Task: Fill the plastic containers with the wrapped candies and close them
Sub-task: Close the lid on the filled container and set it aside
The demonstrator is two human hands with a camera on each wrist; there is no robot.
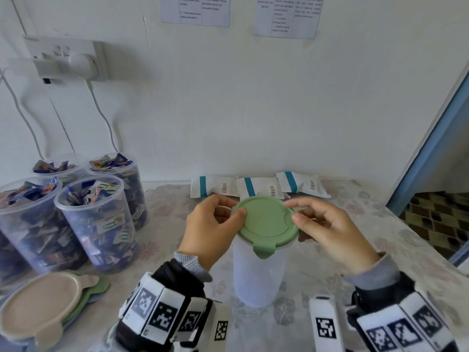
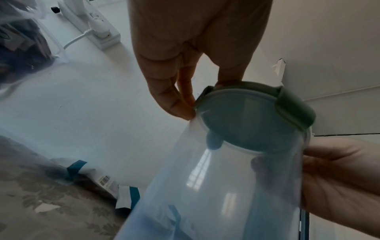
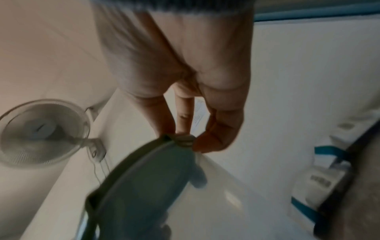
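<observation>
An empty clear plastic container [image 1: 258, 275] stands upright at the middle of the table with a green lid [image 1: 266, 221] on its rim. My left hand [image 1: 215, 224] pinches the lid's left edge, thumb on top. My right hand [image 1: 327, 229] pinches the right edge, at a side tab. From below, the left wrist view shows the green lid [image 2: 252, 116], the clear container [image 2: 226, 194] and my left fingertips [image 2: 180, 110] at the rim. In the right wrist view, fingertips [image 3: 213, 142] pinch a tab of the lid [image 3: 144, 186]. Several open containers [image 1: 96, 224] full of wrapped candies stand at the left.
A stack of loose lids [image 1: 43, 306], beige on top, lies at the front left. Three white packets with teal stripes [image 1: 253, 188] lie along the wall behind the container. A power strip with cables [image 1: 66, 59] hangs on the wall. The table's right edge [image 1: 416, 229] is near.
</observation>
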